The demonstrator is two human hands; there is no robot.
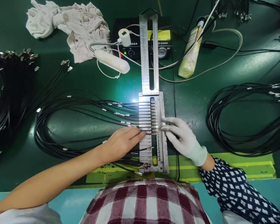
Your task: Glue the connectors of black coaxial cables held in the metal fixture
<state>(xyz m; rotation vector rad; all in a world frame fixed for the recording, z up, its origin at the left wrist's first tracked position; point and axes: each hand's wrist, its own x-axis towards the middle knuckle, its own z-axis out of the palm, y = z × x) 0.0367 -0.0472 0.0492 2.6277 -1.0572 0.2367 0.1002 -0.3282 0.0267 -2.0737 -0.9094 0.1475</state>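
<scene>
Cable tips (153,117): details too small
Right coil (275,137): cut by right edge
Black box (135,51): partly behind metal bracket (145,62)

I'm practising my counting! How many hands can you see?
2: the bare left hand is at the left side of the metal holder, by the black cables; the gloved right hand is at its right edge. No others show.

Is a shiny green table (193,102); carries black cables (11,90), a metal frame (144,143), crumpled white cloth (84,25), a black box (135,50), a bottle (191,49), yellow tape (254,165).
</scene>
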